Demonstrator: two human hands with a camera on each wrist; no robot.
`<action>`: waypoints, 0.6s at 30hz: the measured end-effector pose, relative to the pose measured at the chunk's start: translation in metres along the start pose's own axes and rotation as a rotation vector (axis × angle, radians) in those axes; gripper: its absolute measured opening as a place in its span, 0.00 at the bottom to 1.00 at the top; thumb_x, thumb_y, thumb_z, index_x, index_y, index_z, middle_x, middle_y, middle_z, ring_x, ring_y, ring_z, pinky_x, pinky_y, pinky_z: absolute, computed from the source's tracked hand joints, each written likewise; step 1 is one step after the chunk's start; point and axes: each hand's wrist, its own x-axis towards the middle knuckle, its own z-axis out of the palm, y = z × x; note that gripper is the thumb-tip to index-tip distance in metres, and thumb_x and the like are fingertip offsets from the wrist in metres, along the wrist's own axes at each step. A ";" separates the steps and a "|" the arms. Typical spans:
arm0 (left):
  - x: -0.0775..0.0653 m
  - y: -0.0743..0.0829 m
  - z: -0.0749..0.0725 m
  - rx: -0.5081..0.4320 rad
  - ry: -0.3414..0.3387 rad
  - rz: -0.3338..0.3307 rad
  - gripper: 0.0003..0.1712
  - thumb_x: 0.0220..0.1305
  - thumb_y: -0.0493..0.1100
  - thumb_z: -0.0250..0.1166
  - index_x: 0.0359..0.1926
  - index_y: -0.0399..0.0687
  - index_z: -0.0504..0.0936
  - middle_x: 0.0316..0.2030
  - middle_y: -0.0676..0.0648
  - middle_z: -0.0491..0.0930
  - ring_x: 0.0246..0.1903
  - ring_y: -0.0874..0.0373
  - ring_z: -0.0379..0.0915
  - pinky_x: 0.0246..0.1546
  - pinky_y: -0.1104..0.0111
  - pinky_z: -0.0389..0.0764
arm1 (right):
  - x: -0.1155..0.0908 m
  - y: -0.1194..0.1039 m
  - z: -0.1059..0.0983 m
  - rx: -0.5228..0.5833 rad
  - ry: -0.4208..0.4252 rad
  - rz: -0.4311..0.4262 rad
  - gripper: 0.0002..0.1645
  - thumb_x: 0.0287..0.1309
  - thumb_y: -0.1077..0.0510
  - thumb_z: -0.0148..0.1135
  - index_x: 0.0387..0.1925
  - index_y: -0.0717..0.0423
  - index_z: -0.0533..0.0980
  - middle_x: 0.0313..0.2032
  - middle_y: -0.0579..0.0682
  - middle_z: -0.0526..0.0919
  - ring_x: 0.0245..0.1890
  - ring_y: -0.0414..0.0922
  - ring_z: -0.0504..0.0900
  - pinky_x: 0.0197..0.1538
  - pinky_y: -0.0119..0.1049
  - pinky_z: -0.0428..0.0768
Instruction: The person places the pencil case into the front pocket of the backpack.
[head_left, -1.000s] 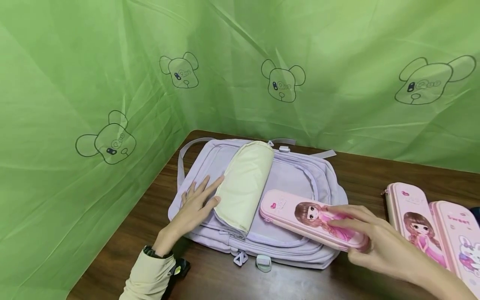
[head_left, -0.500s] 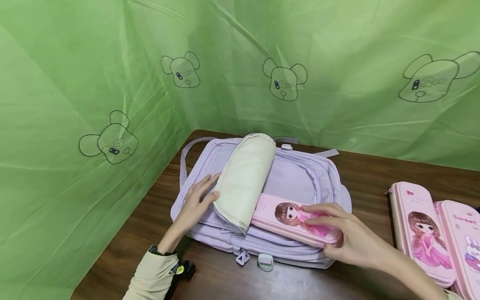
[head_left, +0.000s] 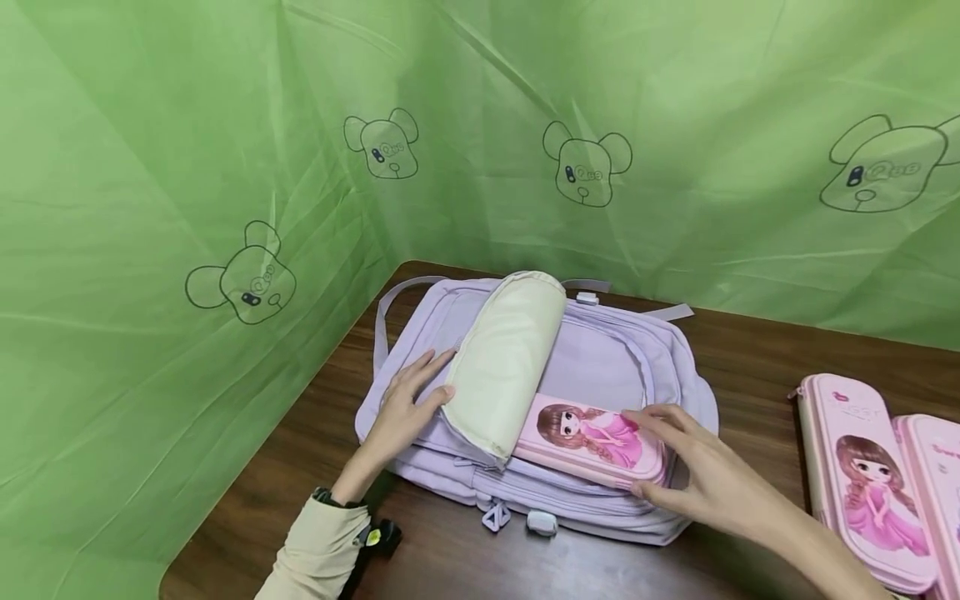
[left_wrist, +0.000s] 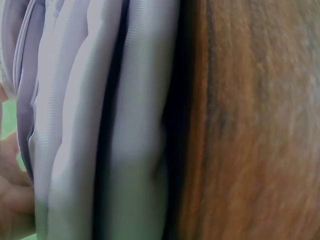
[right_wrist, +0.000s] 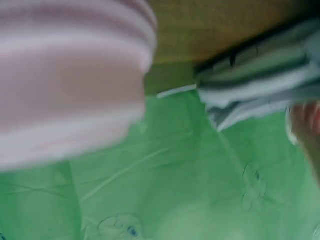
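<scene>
1. A pink pencil case (head_left: 600, 437), printed with a long-haired doll figure, lies on a lilac backpack (head_left: 592, 358), its left end tucked out of sight beneath a folded-back cream flap (head_left: 506, 367). Its right end stops short of the backpack's right edge; its long near side runs close to the near edge.

2. The right hand (head_left: 697, 471) reaches in from the right, fingertips on the top of the case and thumb at its near side, pinching the exposed end.

3. The left hand (head_left: 405, 408), below a pale sleeve (head_left: 318, 546), spreads its straightened fingers over the backpack's left part, finger and thumb apart at the flap's left border; it grips nothing.

4. Three pencil cases are in view: one on the backpack, a second doll-printed one (head_left: 870, 483) and a third (head_left: 937, 492), cut by the frame, side by side to the right.

5. Brown tabletop (head_left: 450, 554) shows between the backpack and that pair, and along the near side. Its far and left edges meet a green cloth (head_left: 480, 125) bearing four outlined bear heads, the rightmost cropped.

6. The right-wrist view is badly blurred.
</scene>
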 end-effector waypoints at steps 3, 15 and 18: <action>0.003 0.001 0.004 -0.050 0.043 -0.005 0.25 0.61 0.54 0.61 0.61 0.65 0.73 0.65 0.47 0.62 0.65 0.46 0.51 0.61 0.45 0.49 | -0.001 0.003 0.001 -0.062 0.000 -0.016 0.44 0.33 0.50 0.76 0.58 0.55 0.72 0.50 0.48 0.72 0.45 0.47 0.75 0.43 0.49 0.78; 0.001 0.004 0.012 -0.067 0.202 -0.017 0.22 0.58 0.52 0.64 0.55 0.61 0.79 0.60 0.49 0.70 0.62 0.53 0.59 0.61 0.54 0.56 | 0.023 -0.005 0.038 -0.022 0.018 -0.070 0.43 0.35 0.49 0.76 0.56 0.60 0.73 0.48 0.49 0.74 0.47 0.45 0.74 0.47 0.45 0.75; 0.001 0.006 0.016 -0.050 0.255 -0.010 0.22 0.56 0.51 0.65 0.54 0.61 0.80 0.59 0.50 0.71 0.61 0.53 0.61 0.60 0.56 0.57 | 0.030 -0.009 0.050 0.040 0.036 -0.017 0.45 0.34 0.47 0.77 0.56 0.61 0.72 0.48 0.48 0.76 0.48 0.45 0.75 0.50 0.43 0.74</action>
